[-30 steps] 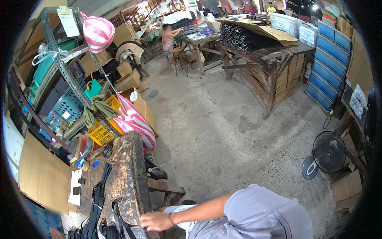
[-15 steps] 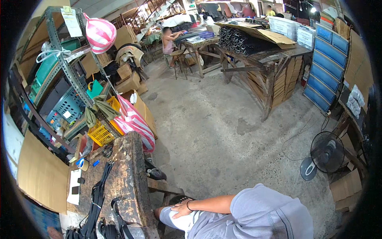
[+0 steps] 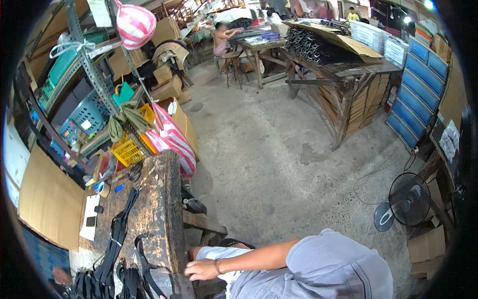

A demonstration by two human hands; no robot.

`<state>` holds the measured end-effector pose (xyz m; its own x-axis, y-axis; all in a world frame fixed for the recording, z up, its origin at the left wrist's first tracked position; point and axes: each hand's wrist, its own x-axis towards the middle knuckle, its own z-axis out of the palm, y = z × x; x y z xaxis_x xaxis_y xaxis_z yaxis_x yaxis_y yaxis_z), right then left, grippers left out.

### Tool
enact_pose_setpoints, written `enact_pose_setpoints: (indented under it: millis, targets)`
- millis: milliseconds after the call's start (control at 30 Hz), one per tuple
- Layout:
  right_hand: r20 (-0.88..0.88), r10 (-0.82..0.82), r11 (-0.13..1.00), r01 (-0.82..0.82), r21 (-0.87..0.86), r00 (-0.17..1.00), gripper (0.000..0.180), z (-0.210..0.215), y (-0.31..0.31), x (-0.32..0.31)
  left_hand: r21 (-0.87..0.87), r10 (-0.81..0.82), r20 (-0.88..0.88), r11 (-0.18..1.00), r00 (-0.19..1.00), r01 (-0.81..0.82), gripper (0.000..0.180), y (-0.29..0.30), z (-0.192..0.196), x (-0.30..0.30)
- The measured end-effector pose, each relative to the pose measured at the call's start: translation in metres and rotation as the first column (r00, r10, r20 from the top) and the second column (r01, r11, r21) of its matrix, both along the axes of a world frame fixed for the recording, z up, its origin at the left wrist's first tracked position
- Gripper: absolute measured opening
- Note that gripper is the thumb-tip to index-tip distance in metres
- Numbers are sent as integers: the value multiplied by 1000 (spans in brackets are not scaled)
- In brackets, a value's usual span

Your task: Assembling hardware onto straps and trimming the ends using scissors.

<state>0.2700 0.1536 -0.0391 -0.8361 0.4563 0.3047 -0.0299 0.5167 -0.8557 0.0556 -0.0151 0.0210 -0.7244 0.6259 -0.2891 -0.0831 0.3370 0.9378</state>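
My right hand (image 3: 201,269), with a dark band at its wrist, hangs beside the near edge of the worn wooden table (image 3: 158,199). Its fingers point toward the table, loosely extended, and nothing shows in them. Black straps (image 3: 118,234) lie in a long bundle on the tabletop, tied with a thin light band. Closest to my right hand is a looped black strap (image 3: 143,264). More dark straps pile up at the lower edge of the view. I cannot make out my left hand.
On the table are a sheet of paper (image 3: 90,212) with small black objects, a tape roll (image 3: 103,189) and scissors (image 3: 135,173). A metal shelf (image 3: 94,74) with baskets stands behind. A standing fan (image 3: 409,199) is at right. A person (image 3: 222,42) sits at a far table.
My right hand has left my knee and moved left to the table's edge. The view has shifted slightly, so the room appears a little displaced.
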Motion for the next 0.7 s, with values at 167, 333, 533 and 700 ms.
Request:
enact_pose_setpoints:
  millis: [167,333,533,700]
  targets:
    - [-173,47,921,-109,-374,984,27,25,-53,-101,66,-15,-78,998,997,20,20,3,-31,-14]
    - [-133,-113,844,24,-536,985,15,14,-87,-158,249,-129,12,961,992,122,7,1,-78,-72]
    - [-110,-28,619,-69,-782,993,16,12,-87,-146,221,98,-108,973,989,-72,21,16,-18,-4]
    - [-80,-189,668,68,-741,979,13,18,-102,-143,186,129,-195,978,972,-93,29,14,-25,-6]
